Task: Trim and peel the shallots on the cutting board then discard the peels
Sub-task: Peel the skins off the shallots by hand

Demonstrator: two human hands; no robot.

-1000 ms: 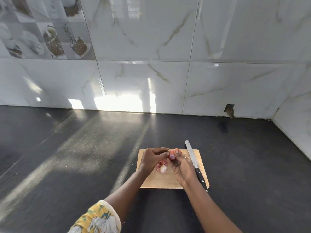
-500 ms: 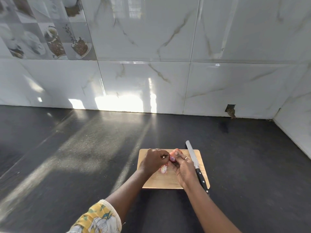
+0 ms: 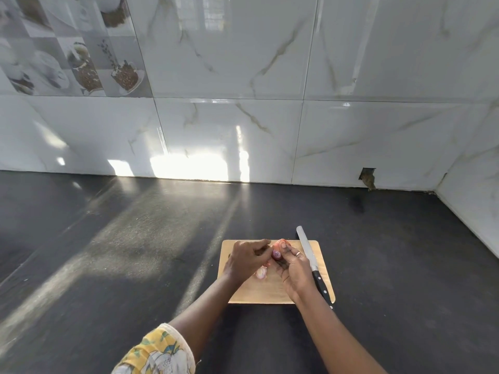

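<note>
While both hands worked over the board [image 3: 270, 294], which lay on a dark counter [image 3: 135, 238], little had changed from a second before. A floral sleeve [image 3: 159, 352] showed near of the board, on the left forearm. The left hand [image 3: 247, 259] hovered over the board's left half, fingers curled and tips against the held shallot [image 3: 276, 252]; whether they pinched its skin could not be told. It had slid slightly rightward, so it now covered most of the reddish peel that had been plain beside the loose shallot [image 3: 261, 272]. That loose shallot, pale at its cut face, stayed on the board's middle, just under the left hand's edge. The held shallot sat above the board's far edge, raised off the wood, with orange skin showing behind it. The right hand [image 3: 294, 269] gripped it, thumb and fingers curled round it, a ring [image 3: 297, 254] on one finger, in much the same pose as before. The knife [image 3: 310, 261] had not moved: it lay along the board's right side, blade tip past the far edge, black handle over the near right corner, untouched by either hand.
</note>
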